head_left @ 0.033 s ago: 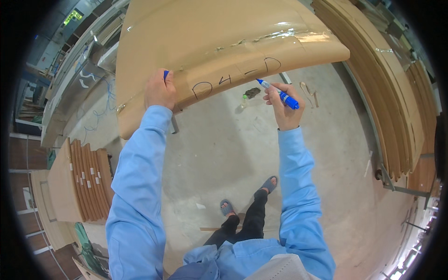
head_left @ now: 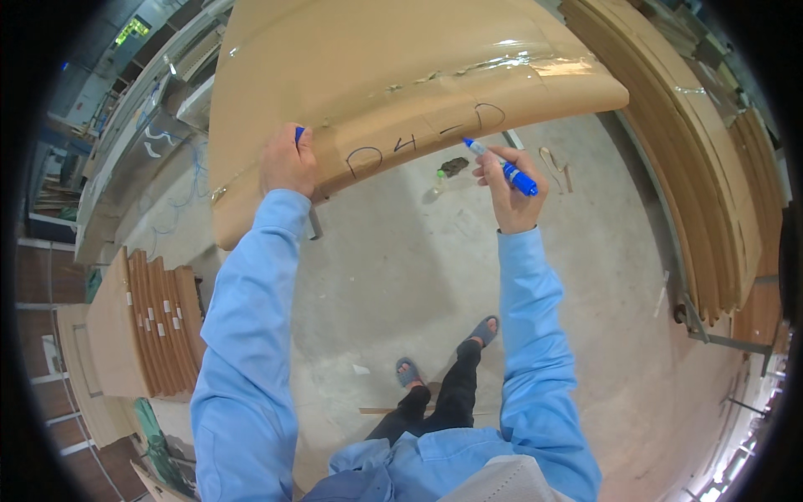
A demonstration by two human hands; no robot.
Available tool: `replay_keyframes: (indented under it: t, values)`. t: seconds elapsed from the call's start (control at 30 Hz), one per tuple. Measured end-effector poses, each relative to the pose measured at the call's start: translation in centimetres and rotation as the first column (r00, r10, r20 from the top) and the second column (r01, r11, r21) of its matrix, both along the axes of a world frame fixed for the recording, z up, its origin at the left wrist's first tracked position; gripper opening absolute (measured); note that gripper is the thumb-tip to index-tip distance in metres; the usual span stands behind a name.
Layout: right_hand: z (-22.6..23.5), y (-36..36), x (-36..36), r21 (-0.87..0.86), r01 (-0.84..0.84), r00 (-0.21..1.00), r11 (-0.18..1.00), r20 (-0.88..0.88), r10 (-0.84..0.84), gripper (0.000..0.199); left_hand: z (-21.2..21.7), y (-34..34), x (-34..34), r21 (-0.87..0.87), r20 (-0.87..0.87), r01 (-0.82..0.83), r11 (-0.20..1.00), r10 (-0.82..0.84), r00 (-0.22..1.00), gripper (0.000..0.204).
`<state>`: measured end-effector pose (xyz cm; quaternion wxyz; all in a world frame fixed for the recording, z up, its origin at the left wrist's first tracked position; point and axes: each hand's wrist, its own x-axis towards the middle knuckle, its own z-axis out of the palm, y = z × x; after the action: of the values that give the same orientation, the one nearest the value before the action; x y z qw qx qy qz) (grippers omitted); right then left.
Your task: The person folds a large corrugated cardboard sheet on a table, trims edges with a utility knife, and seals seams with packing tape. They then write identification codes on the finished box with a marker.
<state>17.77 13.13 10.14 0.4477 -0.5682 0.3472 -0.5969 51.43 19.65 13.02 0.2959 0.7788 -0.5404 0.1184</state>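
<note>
A large flat cardboard-wrapped package (head_left: 335, 67) lies before me, with clear tape across its top and dark handwritten marks along its near edge. My right hand (head_left: 514, 201) grips a blue marker (head_left: 520, 180) between thumb and fingers. The marker's uncapped tip points up and left, close to the package's edge under the last marks; whether it touches, I cannot tell. At the left end of that edge rests my left hand (head_left: 287, 161), its fingers closed round a small blue marker cap (head_left: 299, 134).
Tall stacks of flat cardboard packages (head_left: 669, 142) stand at the right. More upright cardboard packages (head_left: 155, 326) with white labels are at the lower left. On the floor under the package are a small bottle (head_left: 439, 177) and a dark lump (head_left: 454, 166). A blue hose (head_left: 188, 192) lies at left.
My right hand and the marker have shifted very slightly to the right. The left hand stays in place on the package.
</note>
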Motion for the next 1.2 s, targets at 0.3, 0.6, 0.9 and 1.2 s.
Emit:
replay_keyframes:
  t: [0.3,0.6,0.9,1.2]
  values:
    - [1.4,-3.8,-0.8,-0.039,0.28,0.959,0.959,0.06,-0.277,0.017,0.3,0.0,-0.1,-0.017,-0.027,0.015,1.0,-0.015,1.0,0.027]
    - [1.2,-5.0,-3.9,-0.031,0.251,0.946,0.967,-0.205,-0.252,0.015,0.2,0.0,0.1,0.01,0.0,-0.007,1.0,0.007,1.0,0.026]
    - [1.0,-5.5,-5.0,-0.021,0.264,0.948,0.964,-0.181,-0.263,0.015,0.3,0.0,-0.2,-0.001,-0.006,-0.009,1.0,0.009,1.0,0.025]
    - [1.4,-7.0,-4.8,-0.074,0.311,0.95,0.948,0.045,-0.308,0.018,-0.2,-0.1,0.5,-0.016,0.05,0.025,1.0,-0.024,0.998,0.026]
